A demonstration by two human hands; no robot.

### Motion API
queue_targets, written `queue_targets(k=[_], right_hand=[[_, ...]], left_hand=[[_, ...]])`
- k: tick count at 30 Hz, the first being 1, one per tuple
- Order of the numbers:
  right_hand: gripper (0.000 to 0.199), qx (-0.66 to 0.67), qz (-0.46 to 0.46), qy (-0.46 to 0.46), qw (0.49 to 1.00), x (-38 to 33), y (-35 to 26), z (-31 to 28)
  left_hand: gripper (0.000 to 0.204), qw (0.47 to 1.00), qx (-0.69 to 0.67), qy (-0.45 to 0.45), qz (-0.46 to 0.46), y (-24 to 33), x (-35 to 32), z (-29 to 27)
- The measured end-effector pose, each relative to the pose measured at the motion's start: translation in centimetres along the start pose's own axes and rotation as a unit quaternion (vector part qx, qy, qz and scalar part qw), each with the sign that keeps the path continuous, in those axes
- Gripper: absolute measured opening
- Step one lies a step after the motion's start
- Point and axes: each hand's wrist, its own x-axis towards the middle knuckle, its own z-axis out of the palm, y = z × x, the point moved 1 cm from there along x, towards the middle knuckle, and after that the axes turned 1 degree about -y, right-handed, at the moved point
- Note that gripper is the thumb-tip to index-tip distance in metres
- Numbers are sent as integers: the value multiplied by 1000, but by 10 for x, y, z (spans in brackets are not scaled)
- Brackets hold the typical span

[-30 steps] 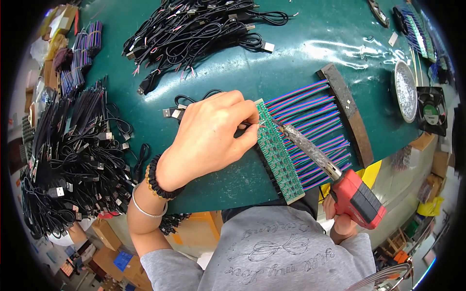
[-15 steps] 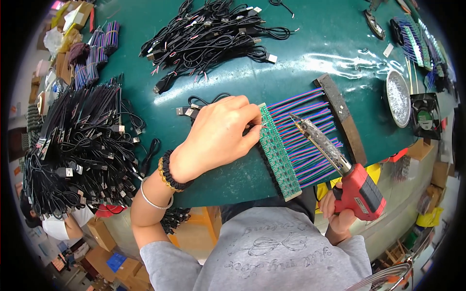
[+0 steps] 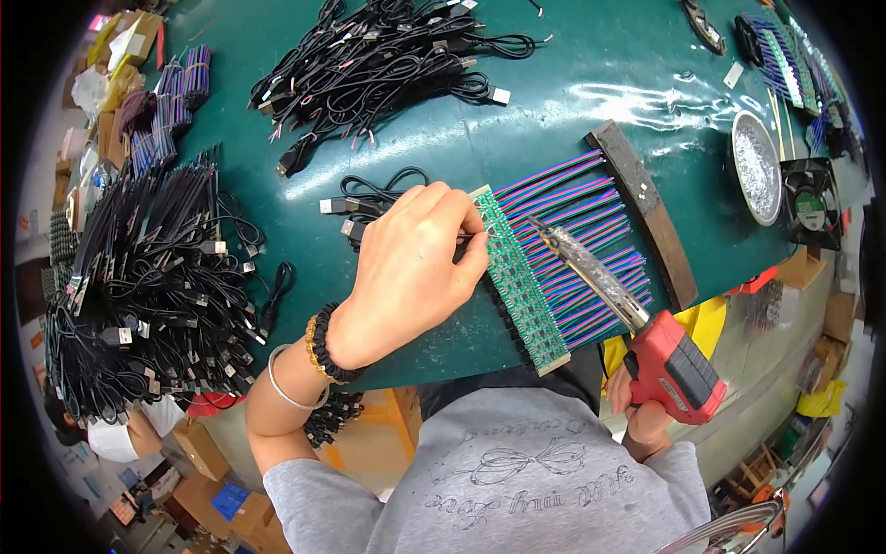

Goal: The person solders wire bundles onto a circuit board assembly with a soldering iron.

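Note:
My left hand (image 3: 415,263) is closed in a pinch at the left edge of a green circuit board strip (image 3: 524,291), near its far end. A thin black USB cable (image 3: 463,239) shows between the fingertips, its end at the board's pads; the pinched tip is partly hidden. Ribbons of blue, pink and black wires (image 3: 577,240) run rightward from the strip. My right hand (image 3: 641,411) is wrapped round the handle of a red and black soldering gun (image 3: 681,369). The gun's tip hovers over the wires, just right of the board, apart from my left fingers.
Black USB cables lie in a far pile (image 3: 388,78) and a larger left heap (image 3: 157,295). A dark bar (image 3: 646,212) lies across the wire ends. Farther right are a pale bowl (image 3: 755,171) and a small fan (image 3: 810,208). Another person's arm (image 3: 141,434) shows at lower left.
The whole view has shifted slightly, so the table things sit a little farther left. The soldering gun's tip has moved slightly nearer me relative to the board. My left hand keeps its pinch.

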Motion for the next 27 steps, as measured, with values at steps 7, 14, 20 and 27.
queue_targets(k=[7,14,20,27], right_hand=[[23,-38,20,-7,999,9,-7,7],[25,-140,34,-27,989,20,-15,12],[18,-171,65,-25,983,14,-11,5],[20,-243,67,-59,966,6,-7,-7]], left_hand=[[13,1000,16,15,-7,3,-2,3],[13,1000,0,12,-20,2,0,5],[14,999,6,21,-30,3,0,7],[15,999,16,38,-11,3,0,9]])
